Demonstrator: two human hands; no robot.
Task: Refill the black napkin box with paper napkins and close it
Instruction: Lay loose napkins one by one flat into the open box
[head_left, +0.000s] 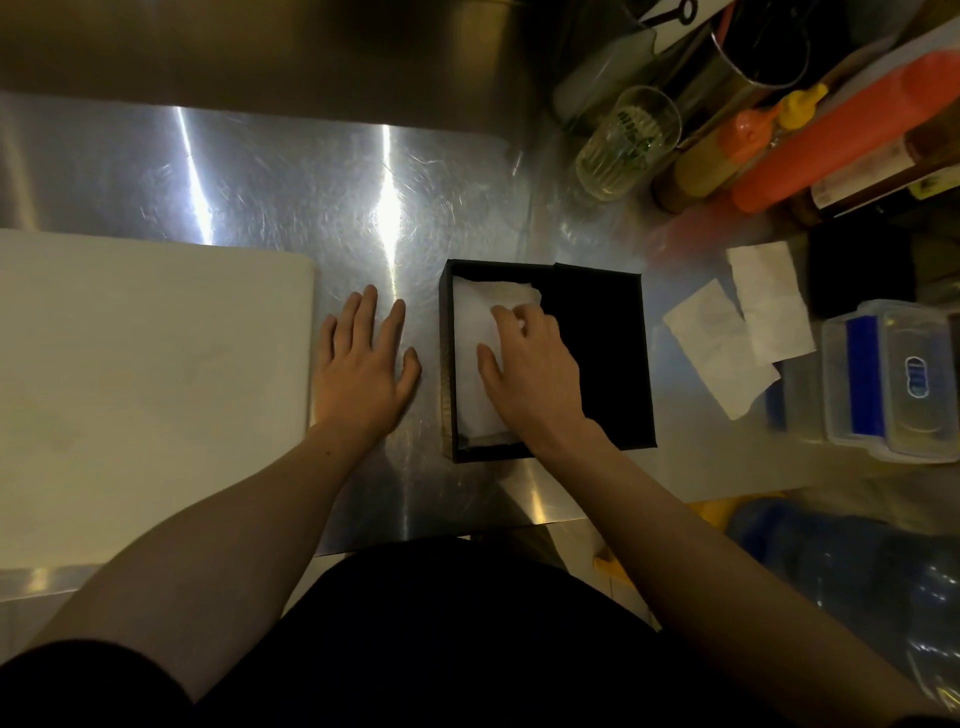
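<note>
I have the black napkin box (602, 364) just right of centre on the steel bench (291, 171), its top not closed. White paper napkins (470, 332) fill its left part. The right part is plain black, and I cannot tell whether that is a flap or bare interior.

The right hand (530, 374) lies on the napkins inside the box, fingers bent down onto the paper and thumb spread off towards 9 o'clock. Its grip is apart, closed around nothing I can see. The left hand (363, 364) rests flat on the bench at 9 o'clock of the box, fingers straight and fanned, grip apart, its outer edge just beside a white cutting board (156, 389).

At 3 o'clock of the box, two loose napkins (717, 348) lie overlapping on the bench. Past them sits a clear plastic container (893, 379) with blue clips and a blue oval logo too blurred to read.

At 1 o'clock stands a glass jar (628, 140) with green print I cannot make out, then a yellow-capped squeeze bottle (727, 156), an orange squeeze bottle (831, 135) and a brown bottle (872, 182) whose label is illegible. A metal cup (763, 47) stands behind them.
</note>
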